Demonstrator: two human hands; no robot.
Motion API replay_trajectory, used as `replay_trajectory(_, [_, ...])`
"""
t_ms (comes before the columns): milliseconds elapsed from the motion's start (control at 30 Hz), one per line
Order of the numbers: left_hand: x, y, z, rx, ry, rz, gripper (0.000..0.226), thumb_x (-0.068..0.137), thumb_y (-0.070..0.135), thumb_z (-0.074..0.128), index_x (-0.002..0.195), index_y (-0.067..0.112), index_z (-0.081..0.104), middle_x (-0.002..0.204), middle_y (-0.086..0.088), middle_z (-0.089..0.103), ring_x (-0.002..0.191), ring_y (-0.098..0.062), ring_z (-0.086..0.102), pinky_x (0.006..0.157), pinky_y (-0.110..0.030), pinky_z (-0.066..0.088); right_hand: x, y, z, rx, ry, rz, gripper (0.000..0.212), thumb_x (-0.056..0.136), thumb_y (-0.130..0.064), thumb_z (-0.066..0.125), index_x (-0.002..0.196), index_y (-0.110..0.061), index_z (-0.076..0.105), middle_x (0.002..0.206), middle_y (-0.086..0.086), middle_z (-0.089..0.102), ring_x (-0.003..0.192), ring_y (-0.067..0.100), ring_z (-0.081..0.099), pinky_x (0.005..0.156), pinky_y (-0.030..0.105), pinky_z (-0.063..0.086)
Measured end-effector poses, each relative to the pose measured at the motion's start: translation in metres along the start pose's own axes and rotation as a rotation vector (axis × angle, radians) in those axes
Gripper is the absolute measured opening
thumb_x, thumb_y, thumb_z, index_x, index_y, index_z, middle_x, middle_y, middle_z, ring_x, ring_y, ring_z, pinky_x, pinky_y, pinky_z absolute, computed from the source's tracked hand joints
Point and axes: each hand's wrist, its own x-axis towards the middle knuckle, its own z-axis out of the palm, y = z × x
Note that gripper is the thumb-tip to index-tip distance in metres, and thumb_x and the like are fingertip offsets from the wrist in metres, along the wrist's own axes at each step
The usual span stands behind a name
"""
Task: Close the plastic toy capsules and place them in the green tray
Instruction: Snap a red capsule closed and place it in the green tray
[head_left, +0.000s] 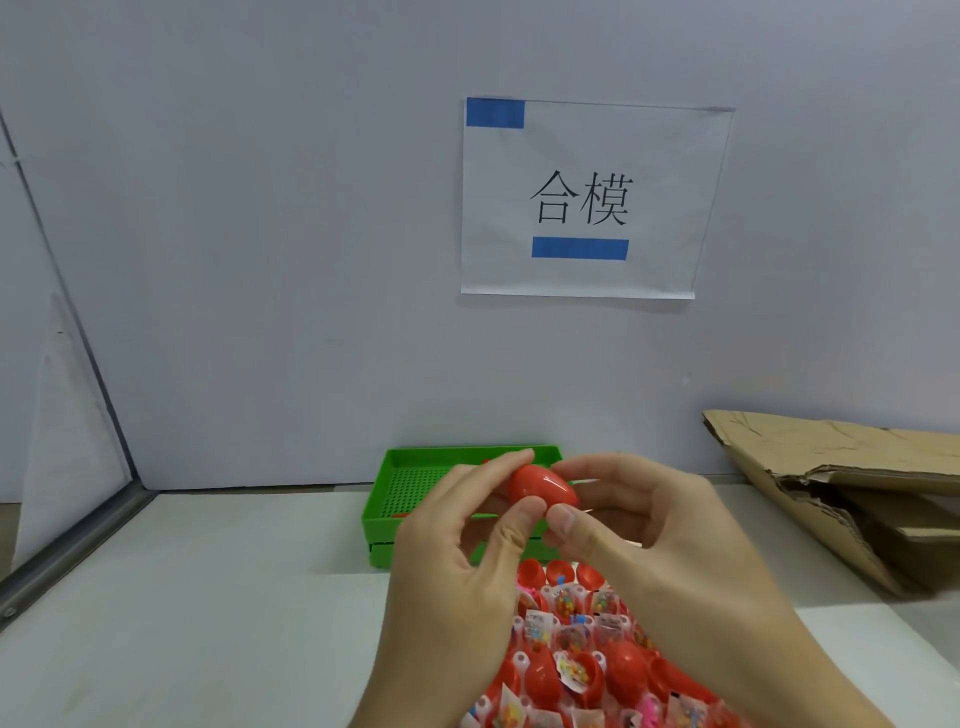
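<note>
Both hands hide much of the green tray (415, 488) behind them, and the rack of open red capsules (576, 649) runs off the bottom edge. The left hand (467, 551) and right hand (634, 514) pinch 1 red capsule (540, 486) above the tray. A wall sign (582, 200) reads "合模".

Pale table (208, 623) across lower frame, bearing green tray (395, 499) at center, open red capsules (571, 649) below, torn cardboard (831, 493) right.
</note>
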Motion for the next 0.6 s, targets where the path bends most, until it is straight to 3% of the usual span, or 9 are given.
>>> replay_trajectory(67, [0.001, 0.000, 0.000, -0.010, -0.009, -0.018, 0.029, 0.081, 0.044, 0.061, 0.109, 0.045, 0.067, 0.102, 0.024, 0.066, 0.097, 0.000, 0.065, 0.076, -0.009, 0.050, 0.000, 0.000, -0.001, -0.057, 0.005, -0.004, 0.023, 0.086, -0.021, 0.075, 0.106, -0.031, 0.070, 0.088, -0.011, 0.077, 0.080, 0.007, 0.074, 0.074, 0.025, 0.060])
replay_trajectory(133, [0.001, -0.001, 0.001, 0.001, -0.040, -0.050, 0.039, 0.078, 0.050, 0.059, 0.117, 0.045, 0.064, 0.101, 0.025, 0.067, 0.100, 0.000, 0.064, 0.085, -0.013, 0.050, 0.001, 0.003, -0.003, -0.076, 0.013, 0.013, 0.020, 0.088, -0.020, 0.073, 0.105, -0.030, 0.071, 0.088, -0.014, 0.077, 0.079, 0.005, 0.074, 0.074, 0.021, 0.059])
replay_trajectory(200, [0.001, -0.003, 0.003, 0.042, -0.051, -0.080, 0.054, 0.074, 0.061, 0.053, 0.127, 0.046, 0.057, 0.103, 0.030, 0.064, 0.103, 0.005, 0.061, 0.091, -0.015, 0.049, 0.004, 0.011, -0.007, -0.005, 0.050, 0.113, 0.012, 0.091, -0.022, 0.070, 0.100, -0.028, 0.072, 0.085, -0.011, 0.077, 0.078, 0.007, 0.075, 0.073, 0.021, 0.059])
replay_trajectory(233, [0.001, -0.004, 0.003, 0.056, -0.044, -0.087, 0.057, 0.073, 0.064, 0.050, 0.128, 0.048, 0.053, 0.103, 0.032, 0.063, 0.102, 0.008, 0.059, 0.086, -0.011, 0.049, 0.007, 0.018, -0.011, 0.064, 0.077, 0.189, 0.008, 0.092, -0.023, 0.068, 0.098, -0.025, 0.072, 0.085, -0.006, 0.078, 0.078, 0.010, 0.075, 0.073, 0.022, 0.059])
replay_trajectory(333, [0.003, -0.006, 0.001, 0.039, -0.012, -0.105, 0.051, 0.073, 0.063, 0.048, 0.121, 0.051, 0.052, 0.100, 0.035, 0.063, 0.098, 0.010, 0.060, 0.072, 0.000, 0.045, 0.028, 0.047, -0.032, 0.428, 0.208, 0.445, 0.019, 0.097, -0.020, 0.062, 0.101, -0.003, 0.068, 0.087, 0.015, 0.077, 0.077, 0.020, 0.076, 0.066, 0.024, 0.059])
replay_trajectory(400, [0.004, -0.009, -0.003, 0.011, 0.014, -0.128, 0.044, 0.073, 0.062, 0.049, 0.115, 0.052, 0.057, 0.100, 0.032, 0.067, 0.095, 0.006, 0.064, 0.070, -0.007, 0.050, 0.048, 0.065, -0.048, 0.631, 0.311, 0.553, 0.025, 0.098, -0.017, 0.059, 0.107, 0.006, 0.063, 0.090, 0.021, 0.074, 0.075, 0.022, 0.073, 0.062, 0.023, 0.057])
replay_trajectory(467, [0.005, -0.011, -0.003, -0.016, 0.036, -0.133, 0.041, 0.072, 0.059, 0.050, 0.111, 0.050, 0.061, 0.100, 0.027, 0.069, 0.092, 0.003, 0.065, 0.072, -0.016, 0.053, 0.072, 0.078, -0.071, 0.703, 0.409, 0.573, 0.029, 0.100, -0.017, 0.057, 0.114, 0.008, 0.060, 0.095, 0.020, 0.070, 0.079, 0.022, 0.070, 0.064, 0.024, 0.054])
replay_trajectory(533, [0.005, -0.011, -0.001, -0.027, 0.058, -0.127, 0.039, 0.071, 0.058, 0.050, 0.107, 0.048, 0.063, 0.100, 0.023, 0.070, 0.090, 0.002, 0.065, 0.069, -0.017, 0.054, 0.098, 0.084, -0.097, 0.774, 0.545, 0.536, 0.031, 0.102, -0.018, 0.053, 0.119, 0.007, 0.056, 0.105, 0.019, 0.066, 0.079, 0.021, 0.067, 0.061, 0.023, 0.052])
replay_trajectory(600, [0.005, -0.012, 0.000, -0.034, 0.081, -0.121, 0.038, 0.070, 0.056, 0.051, 0.103, 0.045, 0.067, 0.098, 0.019, 0.071, 0.087, 0.000, 0.065, 0.067, -0.018, 0.056, 0.121, 0.086, -0.124, 0.894, 0.700, 0.494, 0.029, 0.103, -0.015, 0.044, 0.116, 0.010, 0.052, 0.122, 0.025, 0.062, 0.078, 0.025, 0.065, 0.067, 0.026, 0.053])
